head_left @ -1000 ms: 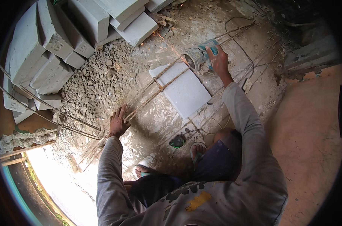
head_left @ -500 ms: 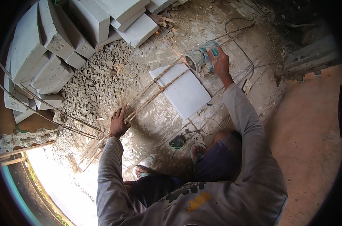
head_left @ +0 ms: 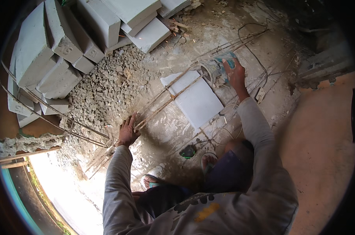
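My right hand [head_left: 236, 75] is wrapped round a teal handheld power cutter [head_left: 213, 74] with a round grey guard. The cutter sits at the right end of a tied steel rebar frame [head_left: 156, 111], over the far edge of a white slab [head_left: 199, 103]. Whether its disc touches the rods is hard to make out. At the frame's other end, my left hand [head_left: 128, 131] lies on the rods with its fingers stretched out. The slab lies beneath part of the frame. A few small sparks show beyond it, near the gravel and blocks.
Pale blocks [head_left: 32, 58] are stacked at the far left beside a gravel heap [head_left: 107, 84]. More rebar [head_left: 79, 135] juts in at left. A black-and-green tape measure [head_left: 188, 151] lies near my feet. A dark cable [head_left: 259, 58] loops behind the cutter. An orange-tan wall [head_left: 322, 149] stands right.
The whole view has shifted a little. The cutter has moved slightly right relative to the slab. The bright glow at its disc is gone, while scattered sparks remain farther off. Both hands keep their places.
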A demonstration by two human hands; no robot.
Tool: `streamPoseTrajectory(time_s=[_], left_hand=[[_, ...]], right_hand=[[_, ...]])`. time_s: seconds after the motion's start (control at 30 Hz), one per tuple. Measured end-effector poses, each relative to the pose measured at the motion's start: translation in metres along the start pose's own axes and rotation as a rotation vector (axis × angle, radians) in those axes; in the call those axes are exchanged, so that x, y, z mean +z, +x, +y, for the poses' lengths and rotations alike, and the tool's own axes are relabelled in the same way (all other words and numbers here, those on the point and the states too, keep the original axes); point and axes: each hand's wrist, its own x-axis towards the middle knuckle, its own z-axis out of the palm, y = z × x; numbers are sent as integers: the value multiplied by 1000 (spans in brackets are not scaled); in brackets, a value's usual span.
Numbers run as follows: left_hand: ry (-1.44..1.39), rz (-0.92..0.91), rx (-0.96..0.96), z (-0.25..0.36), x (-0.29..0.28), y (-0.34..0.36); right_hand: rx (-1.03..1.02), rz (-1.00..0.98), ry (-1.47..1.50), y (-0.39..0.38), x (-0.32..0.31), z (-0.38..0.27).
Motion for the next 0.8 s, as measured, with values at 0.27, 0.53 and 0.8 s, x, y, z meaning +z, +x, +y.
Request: streamPoseTrajectory(time_s=[0.27,0.53,0.8], left_hand=[[-48,66,51,-7,1,-1],[-74,53,48,-3,-3,6],[2,112,1,-5,16,1]], right_hand=[[525,-51,286,22,-67,-13],[755,-76,333,13,-122,-13],[988,276,643,-7,-200,49]])
